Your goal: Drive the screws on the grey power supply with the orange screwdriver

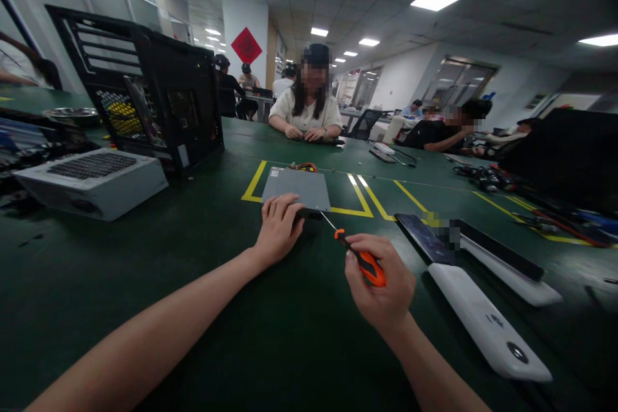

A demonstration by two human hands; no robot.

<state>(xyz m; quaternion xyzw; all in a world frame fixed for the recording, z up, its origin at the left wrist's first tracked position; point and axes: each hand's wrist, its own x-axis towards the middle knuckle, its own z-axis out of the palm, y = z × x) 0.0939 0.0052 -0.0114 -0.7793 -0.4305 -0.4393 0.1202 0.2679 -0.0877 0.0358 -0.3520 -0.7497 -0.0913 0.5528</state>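
A grey metal computer power supply unit [299, 188] lies on the green table in front of me, with a bundle of coloured wires [305, 167] behind it. My left hand [280, 228] holds it at its near left edge, fingers curled over the top and the thumb at the front side. In my right hand [381, 277] is a screwdriver [367, 265] with an orange and black handle, fingers wrapped round it. Its thin shaft slants up and left, and the tip meets the near right edge of the unit. Any screw there is too small to make out.
On the left stand a black computer case [159, 96] and a second power supply unit [91, 180]. Phones and white power banks [487, 318] lie at the right. Yellow tape [364, 196] marks the table [217, 335]. A person [309, 103] sits opposite.
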